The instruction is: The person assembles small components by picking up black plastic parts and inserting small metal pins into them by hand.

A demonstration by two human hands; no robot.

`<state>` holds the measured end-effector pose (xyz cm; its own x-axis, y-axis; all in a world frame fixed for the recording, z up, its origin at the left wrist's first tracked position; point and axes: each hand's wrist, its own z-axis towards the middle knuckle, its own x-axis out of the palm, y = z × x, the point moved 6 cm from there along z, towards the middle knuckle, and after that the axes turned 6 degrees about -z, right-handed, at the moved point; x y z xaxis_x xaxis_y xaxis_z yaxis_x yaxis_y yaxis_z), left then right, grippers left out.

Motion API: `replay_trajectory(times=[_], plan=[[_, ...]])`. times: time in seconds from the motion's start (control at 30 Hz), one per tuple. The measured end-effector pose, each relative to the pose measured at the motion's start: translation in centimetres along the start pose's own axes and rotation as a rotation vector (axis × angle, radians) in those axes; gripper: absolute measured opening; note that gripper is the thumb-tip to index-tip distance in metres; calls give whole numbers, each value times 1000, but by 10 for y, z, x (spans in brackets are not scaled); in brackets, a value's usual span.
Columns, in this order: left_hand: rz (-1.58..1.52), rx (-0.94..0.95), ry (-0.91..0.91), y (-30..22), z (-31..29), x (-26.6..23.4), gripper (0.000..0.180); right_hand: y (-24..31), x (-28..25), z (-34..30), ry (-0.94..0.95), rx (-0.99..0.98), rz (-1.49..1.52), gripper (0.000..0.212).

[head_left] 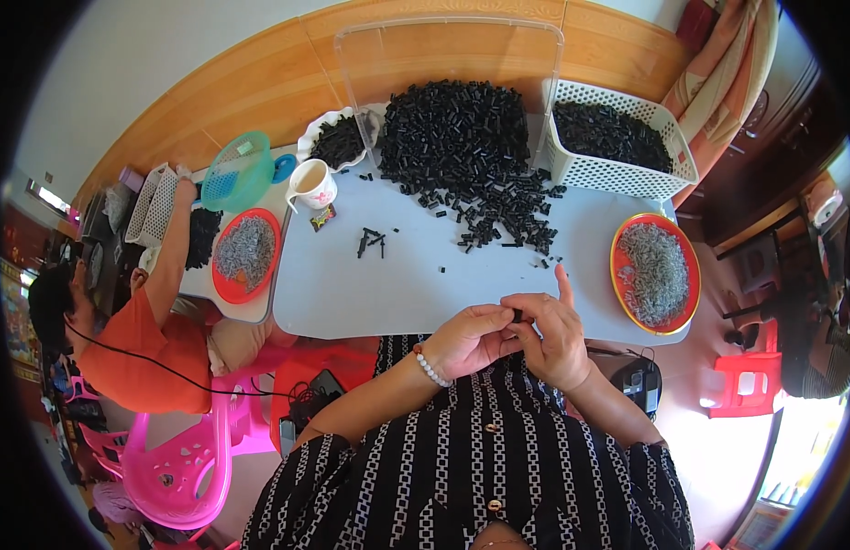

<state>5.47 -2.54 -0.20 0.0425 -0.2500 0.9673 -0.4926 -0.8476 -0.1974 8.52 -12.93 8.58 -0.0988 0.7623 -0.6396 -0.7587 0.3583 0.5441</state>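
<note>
Both of my hands meet over the near edge of the pale table [352, 293], just in front of my body. A small black piece [517, 315] sits between them, pinched at the fingertips. My left hand [469, 343], with a beaded bracelet at the wrist, is closed on its left side. On the other side my right hand [555, 339] grips it with thumb and fingers, one finger pointing up. Fingers partly cover the piece, so its full shape is hidden. Beyond my hands lies a big heap of short black pieces [457, 137], spilling toward me.
A red plate [695, 275] of small silvery parts stands at right. White basket [627, 183], clear bin [558, 55] and scalloped bowl [306, 145] hold or back black pieces. A mug [312, 186] and several longer black pieces [372, 242] lie left. Another person [141, 348] works at left.
</note>
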Motion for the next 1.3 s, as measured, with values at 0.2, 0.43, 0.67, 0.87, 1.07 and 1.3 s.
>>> replay_trajectory(times=[0.2, 0.43, 0.67, 0.87, 1.07, 1.3], plan=[[153, 82, -27, -10, 4, 4, 25, -9, 2, 4, 0, 67, 52, 35], [83, 80, 65, -14, 8, 14, 21, -12, -3, 7, -7, 81, 86, 36], [117, 36, -28, -6, 9, 2, 24, -22, 7, 0, 12, 62, 114, 30], [80, 53, -52, -14, 15, -10, 22, -30, 8, 8, 28, 86, 106, 29], [709, 336, -318, -66, 16, -5, 38, -81, -39, 65, -246, 115, -30, 30], [1860, 864, -632, -156, 27, -17, 22, -168, -117, 131, -396, 220, -442, 39]])
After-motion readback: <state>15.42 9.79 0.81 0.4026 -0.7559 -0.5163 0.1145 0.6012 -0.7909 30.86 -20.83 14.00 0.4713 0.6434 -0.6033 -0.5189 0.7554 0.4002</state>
